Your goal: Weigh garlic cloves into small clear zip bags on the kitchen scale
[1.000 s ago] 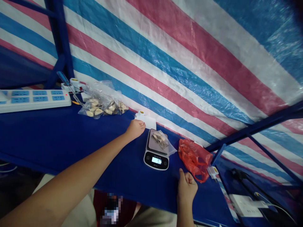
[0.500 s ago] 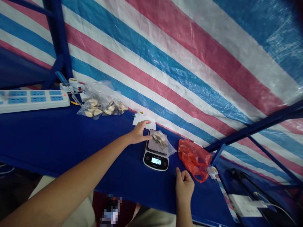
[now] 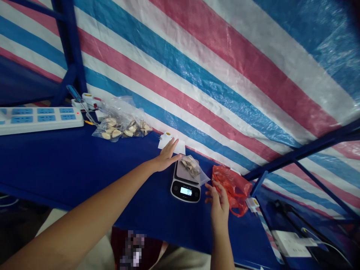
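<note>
A small digital scale (image 3: 186, 192) with a lit display stands on the blue table. On its plate lies a clear plastic bag (image 3: 191, 166) of pale, flat pieces, one corner hanging over the right side. My left hand (image 3: 165, 158) is open at the plate's left edge, fingers spread and thumb reaching toward the bag; whether it touches is unclear. To the right of the scale my right hand (image 3: 218, 200) is open, its fingers apart and slightly curled, near the bag's loose corner. Just beyond it sits a crumpled red plastic bag (image 3: 232, 185).
More clear bags of pale pieces (image 3: 120, 125) lie at the back left, beside a white power strip (image 3: 42, 127) and a blue-handled tool (image 3: 73, 93). A white card (image 3: 180, 147) lies behind the scale. A white plug (image 3: 252, 204) is at the right, and a striped sheet (image 3: 180, 78) hangs behind.
My right hand has opened from a loose fist and moved up toward the scale's right side. My left hand's fingers have straightened and spread. The displayed number has changed.
</note>
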Available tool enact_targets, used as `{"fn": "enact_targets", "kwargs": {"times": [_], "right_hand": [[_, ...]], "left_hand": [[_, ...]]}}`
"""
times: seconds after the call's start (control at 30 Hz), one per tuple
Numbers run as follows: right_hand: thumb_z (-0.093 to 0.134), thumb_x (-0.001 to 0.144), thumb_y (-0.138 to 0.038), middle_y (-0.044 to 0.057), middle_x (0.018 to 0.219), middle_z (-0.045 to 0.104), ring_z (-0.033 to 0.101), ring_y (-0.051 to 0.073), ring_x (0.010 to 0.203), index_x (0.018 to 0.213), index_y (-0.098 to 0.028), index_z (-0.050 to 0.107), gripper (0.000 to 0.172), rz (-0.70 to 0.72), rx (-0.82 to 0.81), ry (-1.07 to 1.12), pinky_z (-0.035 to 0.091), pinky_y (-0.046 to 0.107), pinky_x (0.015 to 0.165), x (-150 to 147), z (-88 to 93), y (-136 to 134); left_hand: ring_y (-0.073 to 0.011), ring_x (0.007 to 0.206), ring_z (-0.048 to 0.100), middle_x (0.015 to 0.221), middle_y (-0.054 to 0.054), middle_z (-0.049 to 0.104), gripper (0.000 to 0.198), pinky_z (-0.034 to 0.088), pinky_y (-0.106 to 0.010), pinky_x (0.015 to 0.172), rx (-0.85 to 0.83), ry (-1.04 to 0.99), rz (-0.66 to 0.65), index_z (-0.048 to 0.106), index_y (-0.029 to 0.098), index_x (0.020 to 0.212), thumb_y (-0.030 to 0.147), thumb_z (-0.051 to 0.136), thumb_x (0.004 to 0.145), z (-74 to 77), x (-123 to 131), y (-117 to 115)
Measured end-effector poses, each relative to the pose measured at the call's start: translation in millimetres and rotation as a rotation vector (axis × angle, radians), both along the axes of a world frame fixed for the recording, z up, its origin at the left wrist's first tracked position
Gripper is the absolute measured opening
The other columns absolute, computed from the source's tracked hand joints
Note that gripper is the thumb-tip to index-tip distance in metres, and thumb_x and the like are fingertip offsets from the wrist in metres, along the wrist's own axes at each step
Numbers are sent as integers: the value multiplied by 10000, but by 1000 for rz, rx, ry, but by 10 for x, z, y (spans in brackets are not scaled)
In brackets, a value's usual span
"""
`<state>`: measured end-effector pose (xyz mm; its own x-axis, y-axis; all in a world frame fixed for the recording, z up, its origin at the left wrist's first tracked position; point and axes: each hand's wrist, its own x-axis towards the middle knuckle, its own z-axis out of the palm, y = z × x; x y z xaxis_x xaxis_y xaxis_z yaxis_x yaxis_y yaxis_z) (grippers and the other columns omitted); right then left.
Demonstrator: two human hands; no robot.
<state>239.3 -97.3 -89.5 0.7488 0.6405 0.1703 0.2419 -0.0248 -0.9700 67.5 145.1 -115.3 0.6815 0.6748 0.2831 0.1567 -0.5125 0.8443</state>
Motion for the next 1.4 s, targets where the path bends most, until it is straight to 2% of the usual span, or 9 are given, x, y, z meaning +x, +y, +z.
{"fn": "enact_targets", "kwargs": {"times": [0.2, 0.3, 0.37, 0.53, 0.67, 0.77, 1.07, 1.27, 1.4], "right_hand": [[642, 818, -591, 110, 993, 759, 665, 233, 872, 1023, -136, 767, 515, 31, -92, -167, 505, 327, 749, 49, 336, 504], [609, 863, -564, 121, 1060, 766, 679, 277, 1028, 996, -143, 776, 473, 81, -73, -297, 500, 386, 922, -6, 547, 593], [592, 888, -561, 122, 1030, 773, 694, 284, 1001, 998, -147, 778, 467, 101, -88, -409, 504, 401, 931, -76, 739, 554], [603, 895, -585, 89, 997, 779, 718, 286, 939, 1005, -201, 796, 444, 81, -250, -589, 529, 363, 831, -227, 1261, 203], [648, 862, -613, 65, 799, 762, 709, 253, 731, 962, -210, 812, 446, 47, -362, -603, 505, 301, 623, -246, 1504, -111], [688, 851, -576, 56, 674, 719, 665, 226, 600, 907, -176, 810, 422, 148, -407, -548, 473, 283, 527, -251, 1547, -188], [728, 813, -572, 133, 1115, 751, 734, 291, 951, 1048, -146, 759, 487, 72, 36, -108, 612, 396, 819, -200, 1026, 349], [740, 780, -645, 121, 977, 766, 746, 244, 769, 1145, -153, 689, 615, -22, -90, 107, 633, 370, 689, -103, 236, -148], [760, 684, -722, 67, 743, 718, 637, 176, 562, 875, -148, 684, 610, -144, -131, 136, 541, 281, 482, -68, -161, -492]], "left_hand": [[-309, 1593, 58, 1722, -111, 63, 814, 128, -527, 1285, 76, -101, 166, 289, 215, 1602, 704, 351, 953, 26, 33, 18], [-278, 1436, 480, 1489, -149, 569, 647, 349, -421, 1219, 104, -250, 324, 704, 146, 1217, 603, 303, 997, 94, 14, 49], [-238, 1098, 718, 1065, -126, 787, 646, 491, -373, 1081, 71, -281, 395, 763, 164, 820, 515, 259, 1020, 133, -11, 77], [-159, 520, 661, 468, -47, 639, 654, 565, -299, 720, -40, -229, 432, 618, 199, 464, 388, 301, 1004, 156, -52, 96], [-139, 318, 486, 319, -18, 473, 652, 450, -283, 478, -97, -176, 391, 588, 194, 413, 383, 343, 987, 155, -48, 68], [-141, 352, 497, 327, -23, 468, 636, 467, -288, 542, -84, -167, 376, 531, 204, 368, 362, 392, 969, 163, -47, 75], [-162, 441, 528, 337, -20, 427, 611, 453, -300, 607, -31, -224, 412, 448, 231, 365, 373, 399, 957, 146, -40, 136], [-167, 523, 593, 455, -20, 549, 574, 471, -301, 635, -44, -281, 437, 570, 205, 528, 485, 368, 987, 62, -25, 154], [-220, 923, 695, 985, -79, 750, 364, 524, -333, 802, -38, -303, 443, 680, 196, 969, 474, 447, 953, 4, 23, 170]]}}
